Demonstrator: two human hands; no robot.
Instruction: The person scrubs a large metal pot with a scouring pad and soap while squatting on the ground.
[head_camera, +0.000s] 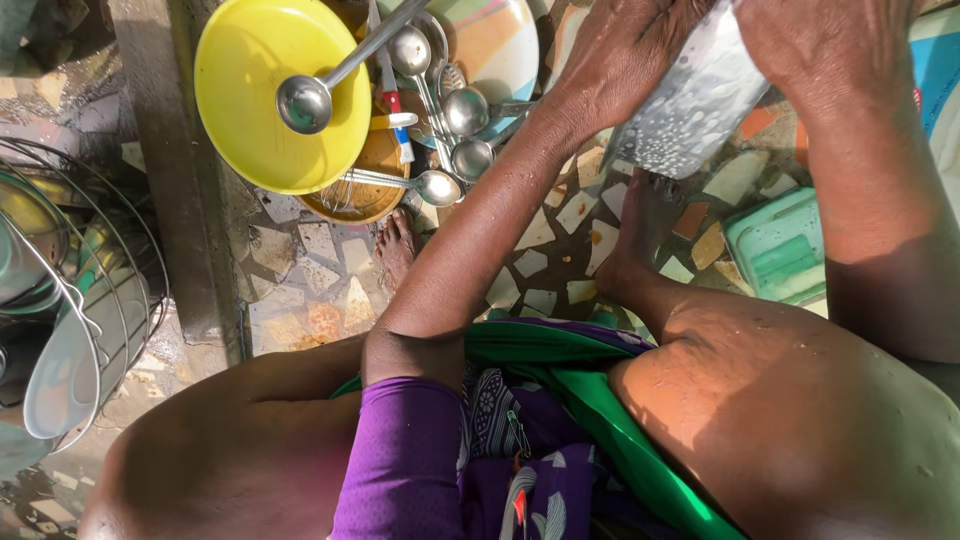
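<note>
The soapy steel vessel was held up off the mosaic floor between both hands, at the far right of the scene, above the person's right foot. Its long axis ran on a slant, from the lower left up toward the far right, with the wet, sudsy side turned to the viewer. The left hand lay against its upper left edge, fingers curled over and pressed onto the metal; the right hand gripped the upper right end, fingers wrapped down over it, though their tips were out of view past the top of the frame. Neither hand was nearer than the other; both were on it. The left forearm stretched long and straight from the knee, the right came in bent from the side. To the left lay a yellow bowl with a ladle in it, spoons heaped just beside, and a green lid near the right.
</note>
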